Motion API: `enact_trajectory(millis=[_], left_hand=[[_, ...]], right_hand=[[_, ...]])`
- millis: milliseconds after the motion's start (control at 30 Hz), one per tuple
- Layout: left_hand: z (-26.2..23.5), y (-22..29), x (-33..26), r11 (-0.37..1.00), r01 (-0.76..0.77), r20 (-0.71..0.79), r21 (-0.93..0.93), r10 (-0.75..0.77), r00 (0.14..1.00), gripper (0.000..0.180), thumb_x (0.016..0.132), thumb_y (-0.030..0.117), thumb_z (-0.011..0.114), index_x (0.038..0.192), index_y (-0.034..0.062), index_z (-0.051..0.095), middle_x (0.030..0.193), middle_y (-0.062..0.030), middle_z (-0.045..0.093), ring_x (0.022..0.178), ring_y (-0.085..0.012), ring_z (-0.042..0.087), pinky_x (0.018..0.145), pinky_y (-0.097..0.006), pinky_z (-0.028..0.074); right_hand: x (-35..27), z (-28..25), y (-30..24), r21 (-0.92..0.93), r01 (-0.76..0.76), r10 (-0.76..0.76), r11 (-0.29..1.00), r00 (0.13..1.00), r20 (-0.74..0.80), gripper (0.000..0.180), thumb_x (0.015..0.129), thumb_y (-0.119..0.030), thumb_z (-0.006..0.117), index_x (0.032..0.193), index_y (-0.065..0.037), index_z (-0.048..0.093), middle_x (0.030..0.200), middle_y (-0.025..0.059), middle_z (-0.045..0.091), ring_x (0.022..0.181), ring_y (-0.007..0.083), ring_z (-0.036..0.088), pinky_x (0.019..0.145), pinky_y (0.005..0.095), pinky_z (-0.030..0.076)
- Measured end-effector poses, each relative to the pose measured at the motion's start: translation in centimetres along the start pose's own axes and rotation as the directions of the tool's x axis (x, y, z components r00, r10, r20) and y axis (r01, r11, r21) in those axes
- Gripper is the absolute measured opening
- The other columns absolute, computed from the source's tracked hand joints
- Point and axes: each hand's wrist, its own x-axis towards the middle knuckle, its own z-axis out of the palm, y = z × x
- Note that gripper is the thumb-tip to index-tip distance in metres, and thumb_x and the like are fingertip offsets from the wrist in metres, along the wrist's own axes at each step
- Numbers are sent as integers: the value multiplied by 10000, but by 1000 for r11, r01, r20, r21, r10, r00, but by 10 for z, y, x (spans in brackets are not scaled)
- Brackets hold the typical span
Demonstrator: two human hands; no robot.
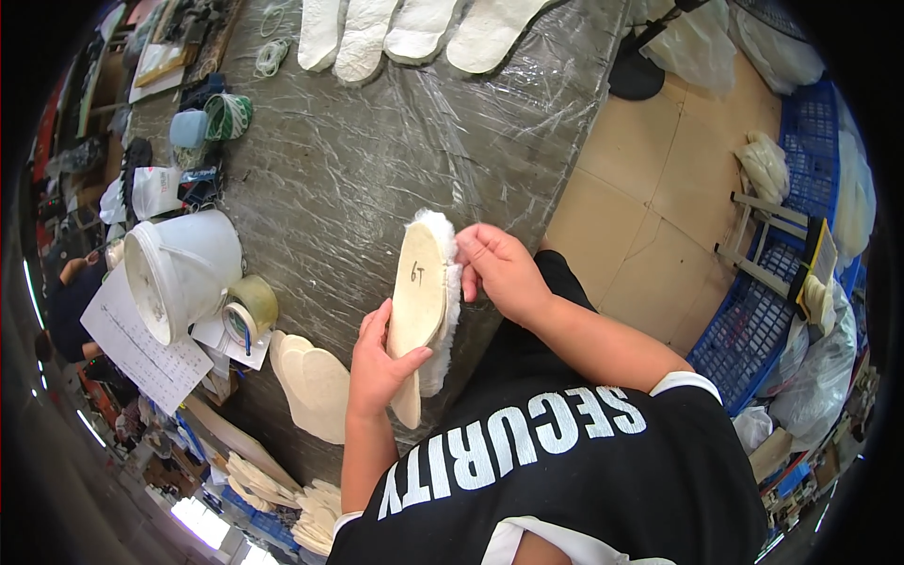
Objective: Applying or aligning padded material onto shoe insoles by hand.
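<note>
The single view looks down from the person's head, through the left one of two side-by-side fisheye lenses; it faces the desk [348, 160] steeply, near enough that the left fingers [377, 325] and right fingers [480, 234] show large about mid-view; the black shirt [669, 471] is nearest, along the lower rim; past the desk's right edge it takes in tiled floor [612, 207]; the desk's far end runs beyond the upper rim.
</note>
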Motion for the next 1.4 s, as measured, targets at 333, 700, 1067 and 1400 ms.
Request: enact_trajectory(millis=[333, 700, 1067, 1400], left_hand=[[-3, 6, 6, 982, 35, 104, -187, -16, 994, 954, 657, 215, 870, 1384, -145, 367, 1330, -143, 422, 1235, -224, 476, 1052, -336, 384], [22, 28, 21, 987, -35, -149, 156, 59, 987, 947, 657, 318, 862, 1348, -145, 408, 1299, -221, 471, 1206, -300, 504, 1023, -366, 412], [30, 17, 26, 998, -13, -185, -61, 2, 983, 867, 715, 299, 848, 1344, -125, 427, 1285, -210, 477, 1147, -265, 554, 985, -352, 451], [35, 23, 25, 983, 40, -114, -178, -61, 992, 733, 805, 171, 789, 1350, -135, 407, 1267, -158, 531, 1120, -203, 566, 957, -310, 461]], right_hand=[[-2, -21, -31, -773, 634, -481, 24, 685, 547, 561, 650, -2, 719, 1166, -159, 567, 1338, 102, 464, 1268, 344, 413, 1035, 470, 359], [-6, -21, 3, -546, 485, -544, 683, 836, 62, 394, 755, -16, 691, 1106, -32, 511, 1071, 99, 549, 901, 173, 580, 789, 290, 505], [-4, -11, 20, -198, 93, -71, 976, 991, 117, 138, 853, -97, 694, 872, -5, 592, 762, -15, 581, 671, 59, 534, 616, 231, 469], [-8, -11, 16, -367, 337, -300, 867, 941, 155, 80, 838, -47, 636, 854, 9, 582, 833, 57, 527, 731, 143, 536, 662, 286, 452]])
